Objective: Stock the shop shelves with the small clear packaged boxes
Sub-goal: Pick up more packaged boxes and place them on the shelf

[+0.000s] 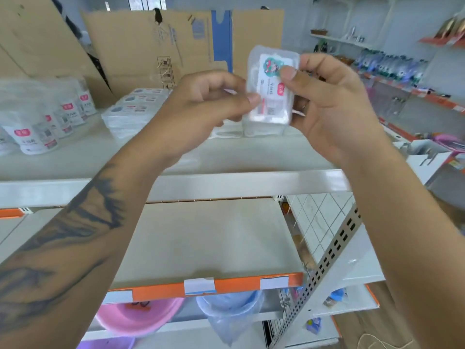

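Note:
A small clear packaged box (270, 96) with a white, green and red label is held up above the top shelf (226, 154). My right hand (332, 104) grips its right side, thumb pressed on the label. My left hand (201, 107) pinches its left edge with thumb and curled fingers. More clear boxes (254, 131) stand on the shelf just behind and below the held one. Flat stacks of similar clear packs (133, 107) lie further left on the same shelf.
White labelled pouches (45, 124) crowd the shelf's left end. Flattened cardboard (156, 46) leans at the back. A bare lower shelf (208, 238) with an orange price strip sits below, above pink (136, 316) and blue (231, 313) basins. Stocked shelving (402, 71) runs along the right.

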The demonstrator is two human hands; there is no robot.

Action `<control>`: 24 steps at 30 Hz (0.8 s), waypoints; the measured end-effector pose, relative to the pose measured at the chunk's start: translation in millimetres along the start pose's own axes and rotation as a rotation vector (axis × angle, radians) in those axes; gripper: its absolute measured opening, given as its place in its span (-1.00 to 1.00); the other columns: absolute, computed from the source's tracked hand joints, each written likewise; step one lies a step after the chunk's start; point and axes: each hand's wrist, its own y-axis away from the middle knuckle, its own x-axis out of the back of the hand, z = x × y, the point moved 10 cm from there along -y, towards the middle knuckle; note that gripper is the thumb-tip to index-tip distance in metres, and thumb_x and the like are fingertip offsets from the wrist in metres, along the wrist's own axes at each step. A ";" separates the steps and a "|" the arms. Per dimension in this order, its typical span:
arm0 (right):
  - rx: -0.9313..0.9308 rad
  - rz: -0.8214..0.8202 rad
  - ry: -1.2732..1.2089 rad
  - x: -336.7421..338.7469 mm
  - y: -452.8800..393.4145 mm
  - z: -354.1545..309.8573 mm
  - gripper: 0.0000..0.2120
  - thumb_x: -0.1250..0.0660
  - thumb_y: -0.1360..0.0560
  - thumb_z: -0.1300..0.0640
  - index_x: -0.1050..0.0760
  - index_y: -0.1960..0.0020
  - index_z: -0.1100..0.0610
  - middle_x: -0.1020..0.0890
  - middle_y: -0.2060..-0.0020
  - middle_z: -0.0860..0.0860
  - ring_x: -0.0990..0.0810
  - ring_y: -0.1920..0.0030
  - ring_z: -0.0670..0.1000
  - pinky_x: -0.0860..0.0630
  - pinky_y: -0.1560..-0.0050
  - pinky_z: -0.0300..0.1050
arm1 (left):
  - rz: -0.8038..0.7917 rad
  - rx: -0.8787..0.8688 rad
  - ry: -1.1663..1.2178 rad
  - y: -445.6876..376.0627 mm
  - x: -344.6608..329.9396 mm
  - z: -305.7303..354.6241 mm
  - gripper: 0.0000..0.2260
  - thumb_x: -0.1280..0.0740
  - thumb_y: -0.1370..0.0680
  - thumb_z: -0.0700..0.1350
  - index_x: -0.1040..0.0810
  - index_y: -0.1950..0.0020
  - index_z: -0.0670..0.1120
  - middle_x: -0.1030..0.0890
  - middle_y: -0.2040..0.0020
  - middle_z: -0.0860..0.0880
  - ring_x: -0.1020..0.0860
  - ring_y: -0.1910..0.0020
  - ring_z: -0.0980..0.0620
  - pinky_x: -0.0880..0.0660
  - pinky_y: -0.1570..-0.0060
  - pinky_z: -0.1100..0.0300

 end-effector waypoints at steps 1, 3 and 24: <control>0.032 -0.039 0.060 0.0 -3.1 -8.9 -0.88 -0.43 -0.55 0.25 -0.56 -0.08 0.19 -0.71 -0.04 0.22 -0.67 -0.05 0.32 -0.58 -0.11 0.31 | -0.014 -0.032 0.022 -2.7 3.9 4.7 -0.60 -0.54 -0.46 0.01 -0.59 -0.25 -0.05 -0.73 -0.02 -0.07 -0.67 -0.02 0.00 -0.52 -0.08 0.16; 0.062 -0.142 0.154 -4.4 -8.9 -23.1 -0.80 -0.43 -0.53 0.25 -0.59 -0.15 0.24 -0.71 -0.06 0.24 -0.67 -0.08 0.32 -0.58 -0.09 0.26 | -0.087 -0.126 0.017 -6.1 3.2 16.6 -0.37 -0.57 -0.47 -0.12 -0.41 -0.49 -0.06 -0.69 -0.17 -0.09 -0.67 -0.11 -0.09 -0.58 -0.20 -0.02; 0.081 -0.400 1.497 -12.9 -27.9 -56.2 -0.45 -0.55 -0.35 -0.12 -0.54 -0.32 -0.14 -0.62 -0.13 -0.22 -0.56 -0.12 -0.10 -0.45 -0.06 -0.16 | 0.003 -0.066 -0.392 -44.8 -17.5 25.6 -0.41 -0.63 -0.34 0.19 -0.56 -0.32 0.14 -0.67 -0.15 0.17 -0.60 -0.18 0.19 -0.52 -0.28 0.09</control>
